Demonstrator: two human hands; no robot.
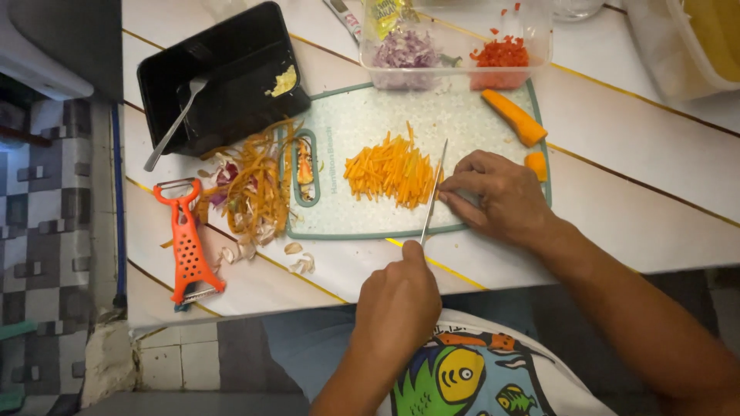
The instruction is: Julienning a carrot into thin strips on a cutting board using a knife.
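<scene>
Down on the pale green cutting board (362, 123), a heap of orange carrot sticks (391, 171) lay near the middle. The left hand (398, 302), at six o'clock from the heap and off the board's near edge, was closed in a fist around the handle of a knife (433, 192), whose thin blade ran up along the heap's right side. The right hand (497, 196), at three o'clock from the heap, rested palm down on the board, its fingers curled together with the tips against the blade and the edge of the sticks. A larger carrot piece (514, 117) lay at one o'clock from the heap, and a small stub (536, 165) sat just behind the right hand. At twelve o'clock stood a clear tub (539, 31) holding chopped purple onion (406, 49) and chopped red bits (501, 54). At nine o'clock, a pile of peelings (254, 189) lay against the board's left edge, with an orange peeler (187, 243) beyond it and a black tray (223, 73) with a spoon (176, 123) at ten o'clock.
</scene>
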